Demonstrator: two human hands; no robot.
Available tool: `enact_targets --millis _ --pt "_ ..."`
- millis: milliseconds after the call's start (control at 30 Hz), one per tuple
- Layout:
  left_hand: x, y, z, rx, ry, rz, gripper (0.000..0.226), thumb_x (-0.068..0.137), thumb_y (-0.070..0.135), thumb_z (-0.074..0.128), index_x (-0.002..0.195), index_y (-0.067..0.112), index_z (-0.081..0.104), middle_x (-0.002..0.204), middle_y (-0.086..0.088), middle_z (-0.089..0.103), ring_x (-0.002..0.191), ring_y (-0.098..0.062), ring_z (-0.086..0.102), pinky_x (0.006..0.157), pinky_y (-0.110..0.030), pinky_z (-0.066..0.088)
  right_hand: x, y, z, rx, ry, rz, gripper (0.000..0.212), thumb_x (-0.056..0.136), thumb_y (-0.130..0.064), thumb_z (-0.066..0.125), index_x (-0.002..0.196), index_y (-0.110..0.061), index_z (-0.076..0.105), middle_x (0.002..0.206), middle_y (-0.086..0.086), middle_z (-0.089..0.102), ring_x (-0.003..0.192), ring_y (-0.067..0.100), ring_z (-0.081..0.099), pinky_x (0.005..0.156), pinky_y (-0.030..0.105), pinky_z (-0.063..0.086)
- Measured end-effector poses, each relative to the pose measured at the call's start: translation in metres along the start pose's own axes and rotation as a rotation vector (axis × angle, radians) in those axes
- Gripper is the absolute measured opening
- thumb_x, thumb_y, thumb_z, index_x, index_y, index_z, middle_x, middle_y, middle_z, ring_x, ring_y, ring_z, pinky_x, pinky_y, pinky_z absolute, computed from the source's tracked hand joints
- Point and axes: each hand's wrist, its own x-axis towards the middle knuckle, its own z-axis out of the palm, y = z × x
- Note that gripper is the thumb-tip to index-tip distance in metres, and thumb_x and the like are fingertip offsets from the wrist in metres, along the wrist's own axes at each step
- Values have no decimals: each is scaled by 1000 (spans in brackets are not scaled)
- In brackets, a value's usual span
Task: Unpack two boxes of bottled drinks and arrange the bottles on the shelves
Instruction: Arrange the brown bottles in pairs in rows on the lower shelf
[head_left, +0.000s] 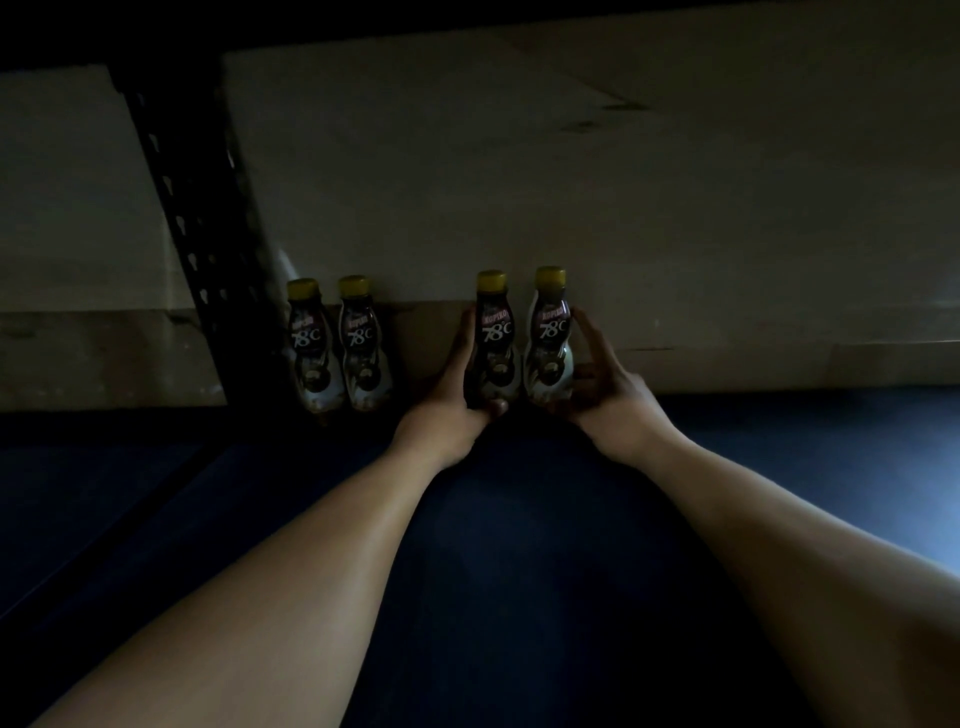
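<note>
Two coffee bottles with yellow caps and "78°C" labels stand upright on the dark blue shelf (779, 467) against the back wall. My left hand (451, 387) grips the left one (493, 338), thumb across its base. My right hand (605, 384) grips the right one (548, 338), fingers along its right side. The two held bottles stand side by side, almost touching. Further left, two more bottles of the same kind, one (311, 348) beside the other (363, 345), stand upright next to the shelf post, untouched.
A black perforated metal upright (192, 223) rises at the left, just beside the leftmost bottles. A pale wall (571, 182) closes the back of the shelf. The scene is dim. A gap of shelf lies between the two bottle pairs.
</note>
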Motion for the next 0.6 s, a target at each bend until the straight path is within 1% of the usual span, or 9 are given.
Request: enact_targets --millis 67,167,200,267,367,433,500,567,600 --pt "-1 1 -1 10 -12 -20 109 94 25 71 142 71 -16 166 17 17 150 -15 27 109 -25 24 1 2 0 15 7 15 108 86 -31 82 160 -48 5 144 -9 57 117 0 50 96 20 38" --pt "-3 3 -2 27 -18 -43 114 93 28 73 143 65 -23 168 14 11 152 -17 22 116 -33 26 2 4 0 54 9 69 116 81 -30 87 161 -44 4 133 -15 59 115 1 52 92 15 39" --pt "-4 4 -3 43 -19 -60 115 93 28 73 144 63 -24 168 12 10 152 -18 22 117 -35 26 3 6 0 81 14 91 120 79 -28 89 161 -44 3 134 -14 60 117 2 54 92 14 40" --pt "-7 6 -5 77 -23 -102 113 94 31 71 146 58 -25 169 7 10 151 -21 25 117 -36 30 3 7 0 116 27 125 126 76 -26 91 161 -44 1 140 -5 62 123 9 57 99 20 42" --pt "-16 12 -9 163 -16 -174 109 95 38 68 150 51 -25 169 0 15 145 -28 38 110 -34 38 -3 2 -3 90 10 179 123 77 -29 90 162 -41 1 147 1 57 129 15 55 103 23 39" --pt "-26 17 -14 204 -5 -197 108 95 40 68 151 50 -24 166 -4 26 138 -29 48 103 -31 43 -11 -2 -10 67 -18 227 115 80 -33 88 163 -40 8 148 3 56 133 19 54 102 23 39" --pt "-39 19 -18 222 11 -195 108 94 40 70 154 47 -20 156 -7 43 131 -27 53 97 -28 43 -26 -5 -19 -30 -43 273 99 84 -40 83 162 -35 23 138 2 63 126 19 58 97 24 42" --pt "-59 26 -25 222 15 -185 100 93 40 70 159 41 -4 139 -3 57 124 -19 54 95 -26 41 -48 -10 -30 -154 -72 281 76 88 -46 77 153 -26 44 124 -2 69 116 16 61 91 24 42" --pt "-71 30 -28 231 1 -191 91 94 40 69 161 38 7 132 1 59 119 -14 51 94 -26 40 -62 -14 -34 -203 -81 272 64 89 -47 76 145 -24 56 120 -4 70 112 14 62 90 24 42"
